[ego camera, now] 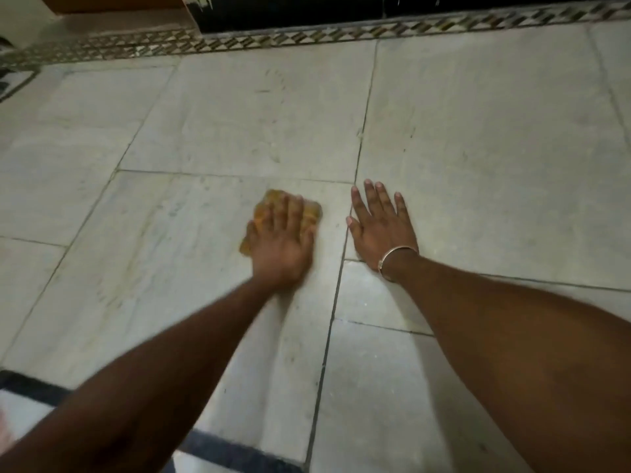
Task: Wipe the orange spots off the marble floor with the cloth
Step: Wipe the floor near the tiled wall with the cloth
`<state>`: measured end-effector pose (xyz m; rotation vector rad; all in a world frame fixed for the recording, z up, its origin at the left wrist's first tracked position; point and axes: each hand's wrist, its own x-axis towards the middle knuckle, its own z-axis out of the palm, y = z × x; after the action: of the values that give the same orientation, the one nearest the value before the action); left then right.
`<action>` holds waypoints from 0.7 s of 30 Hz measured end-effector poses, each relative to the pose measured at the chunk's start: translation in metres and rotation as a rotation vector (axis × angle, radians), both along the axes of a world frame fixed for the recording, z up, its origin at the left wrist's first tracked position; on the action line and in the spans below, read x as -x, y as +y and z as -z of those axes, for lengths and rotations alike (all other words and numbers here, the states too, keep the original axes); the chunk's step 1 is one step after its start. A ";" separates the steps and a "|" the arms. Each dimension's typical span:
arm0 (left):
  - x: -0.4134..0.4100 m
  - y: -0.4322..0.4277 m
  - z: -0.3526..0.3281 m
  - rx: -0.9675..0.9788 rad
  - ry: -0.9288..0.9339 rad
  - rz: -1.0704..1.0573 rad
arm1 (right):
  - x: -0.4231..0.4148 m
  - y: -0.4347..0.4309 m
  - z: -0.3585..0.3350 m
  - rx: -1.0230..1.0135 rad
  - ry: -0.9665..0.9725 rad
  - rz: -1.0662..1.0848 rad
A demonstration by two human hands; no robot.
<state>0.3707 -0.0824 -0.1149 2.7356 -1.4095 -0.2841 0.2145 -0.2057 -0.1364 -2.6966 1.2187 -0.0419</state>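
Observation:
A small orange-yellow cloth (309,211) lies flat on the pale marble floor (478,131). My left hand (281,242) presses down on it with straight fingers, covering most of it; the hand is slightly blurred. My right hand (382,221) rests flat on the floor just right of the cloth, fingers spread, with a thin metal bangle at the wrist. Faint orange-brown specks mark the slab beyond the cloth (276,97) and the slab to the left of my left forearm (112,291).
Dark grout lines split the floor into large slabs. A patterned mosaic border (307,37) runs along the far edge, with a black skirting (341,8) behind it. A dark blue inlay band (232,454) crosses the near left corner.

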 end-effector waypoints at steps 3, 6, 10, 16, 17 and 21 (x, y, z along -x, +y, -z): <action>-0.045 0.031 -0.006 -0.008 0.066 -0.319 | 0.008 0.000 0.000 -0.016 0.027 -0.011; 0.004 0.068 -0.005 0.032 0.045 -0.387 | 0.011 0.003 -0.002 -0.004 0.026 0.006; 0.062 0.027 0.007 0.064 0.059 -0.010 | 0.008 0.007 -0.002 0.003 0.019 0.024; -0.008 0.012 0.007 0.084 0.061 -0.338 | 0.016 0.006 -0.003 -0.021 0.041 -0.016; 0.007 0.021 0.007 0.109 0.049 -0.373 | 0.017 0.006 -0.003 -0.015 0.039 -0.006; 0.084 0.015 0.011 0.101 0.034 -0.100 | 0.015 0.008 0.001 0.006 0.026 0.003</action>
<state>0.2867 -0.0679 -0.1256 2.6957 -1.2386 -0.2459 0.1997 -0.1981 -0.1369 -2.7083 1.2313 -0.0110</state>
